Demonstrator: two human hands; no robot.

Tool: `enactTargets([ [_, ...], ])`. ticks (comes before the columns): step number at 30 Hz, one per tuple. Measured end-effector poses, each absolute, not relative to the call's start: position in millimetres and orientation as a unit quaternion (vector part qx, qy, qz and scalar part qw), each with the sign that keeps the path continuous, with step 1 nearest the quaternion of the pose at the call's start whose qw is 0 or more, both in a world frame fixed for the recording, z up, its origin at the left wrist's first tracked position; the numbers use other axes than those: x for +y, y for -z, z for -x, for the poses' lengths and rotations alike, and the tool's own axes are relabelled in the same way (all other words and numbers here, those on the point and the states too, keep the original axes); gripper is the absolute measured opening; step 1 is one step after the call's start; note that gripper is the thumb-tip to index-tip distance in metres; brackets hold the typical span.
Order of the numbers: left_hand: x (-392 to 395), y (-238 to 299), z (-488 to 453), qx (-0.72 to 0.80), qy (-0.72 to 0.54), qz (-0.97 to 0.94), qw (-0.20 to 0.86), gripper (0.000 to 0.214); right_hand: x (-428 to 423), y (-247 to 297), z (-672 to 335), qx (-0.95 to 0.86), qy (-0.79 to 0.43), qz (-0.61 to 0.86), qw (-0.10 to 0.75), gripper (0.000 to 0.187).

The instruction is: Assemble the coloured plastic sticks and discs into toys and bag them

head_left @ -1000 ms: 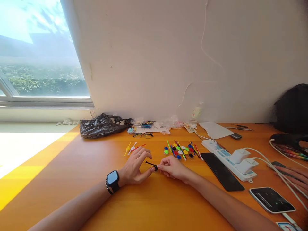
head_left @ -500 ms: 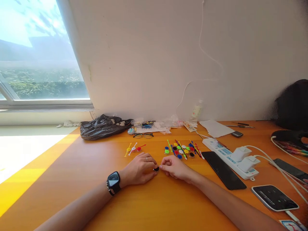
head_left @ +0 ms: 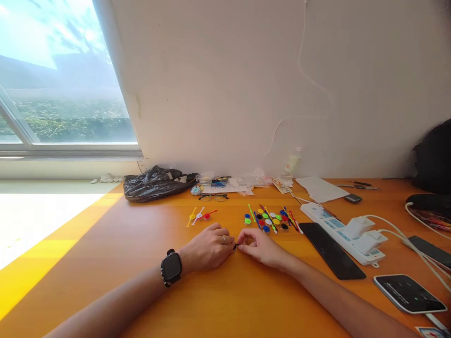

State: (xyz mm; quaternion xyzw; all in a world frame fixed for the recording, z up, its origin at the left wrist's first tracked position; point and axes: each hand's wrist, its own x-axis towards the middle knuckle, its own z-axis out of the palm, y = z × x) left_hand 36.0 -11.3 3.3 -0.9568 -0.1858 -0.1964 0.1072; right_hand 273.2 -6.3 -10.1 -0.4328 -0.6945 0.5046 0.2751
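My left hand [head_left: 211, 246], with a ring and a watch [head_left: 171, 266] on its wrist, is closed on a small black disc [head_left: 235, 247]. The disc is mostly hidden by the fingertips. From the other side my right hand [head_left: 259, 246] pinches at the same dark piece with thumb and forefinger. Beyond the left hand lie three small spinners with arrow pointers: a yellow one [head_left: 192, 217], a white one [head_left: 199, 216] and a red one [head_left: 207, 216]. Behind the right hand several coloured discs [head_left: 265, 216] and loose arrows [head_left: 296, 221] lie in a group.
To the right are a black phone [head_left: 331, 250], a white power strip [head_left: 340, 232] with chargers, and a black-topped device [head_left: 408, 293]. Along the wall lie a black plastic bag [head_left: 158, 185], eyeglasses [head_left: 214, 197] and white paper [head_left: 319, 188]. A dark bag [head_left: 433, 157] stands at far right.
My right fingertips have closed in on the black disc, which now shows less between the hands. The view has shifted slightly, so the table's things appear further right.
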Motion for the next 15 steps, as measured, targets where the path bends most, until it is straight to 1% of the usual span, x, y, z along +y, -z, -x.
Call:
enactTargets([
  [4,-12.0,-0.5,-34.0,-0.207,0.213,0.952,0.077,0.025,-6.8,11.5,-273.1,-0.707,-0.488,0.43,0.276,0.022],
  [9,-6.5,8.6,-31.0,-0.23,0.247,0.941,0.028,0.008,-12.9,6.3,-271.3,-0.735,-0.44,0.431,0.283,0.017],
  [15,-0.8,18.3,-30.3,-0.253,0.264,0.931,0.004,0.012,-17.1,4.9,-270.4,-0.78,-0.343,0.432,0.297,0.011],
])
